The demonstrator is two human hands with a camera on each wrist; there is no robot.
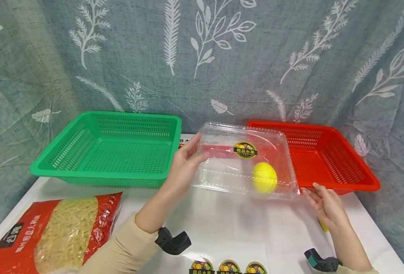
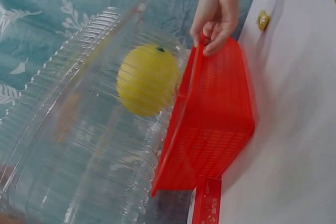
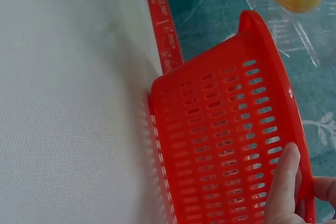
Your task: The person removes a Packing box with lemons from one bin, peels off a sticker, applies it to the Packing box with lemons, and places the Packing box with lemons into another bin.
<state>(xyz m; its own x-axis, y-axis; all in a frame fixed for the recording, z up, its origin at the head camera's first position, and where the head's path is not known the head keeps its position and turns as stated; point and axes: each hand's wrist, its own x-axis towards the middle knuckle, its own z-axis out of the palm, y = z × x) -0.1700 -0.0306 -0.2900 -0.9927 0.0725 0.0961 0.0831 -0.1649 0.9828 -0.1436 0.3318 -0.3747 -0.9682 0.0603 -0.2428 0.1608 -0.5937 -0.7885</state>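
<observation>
My left hand [image 1: 184, 163] grips the left end of a clear plastic fruit box [image 1: 222, 173], raised over the table and overlapping the red basket in the head view. Inside the box, toward its right front, sits a round yellow fruit [image 1: 265, 177]; the left wrist view shows a dark green spot on it [image 2: 148, 80]. A black fruit label [image 1: 245, 150] is stuck on the box. With thumb and fingers my right hand [image 1: 326, 205] pinches the front rim of the red slotted basket [image 1: 350, 186]. Both hands show in the head view.
A green slotted basket [image 1: 102, 175] stands at the back left. In front of it lies a red bag of pasta [image 1: 66, 228]. Several round labels [image 1: 228, 267] lie at the front edge. A red box [image 3: 163, 30] lies behind the baskets, before a curtain [image 1: 147, 45]. A small yellow item [image 2: 263, 20] lies near my right hand.
</observation>
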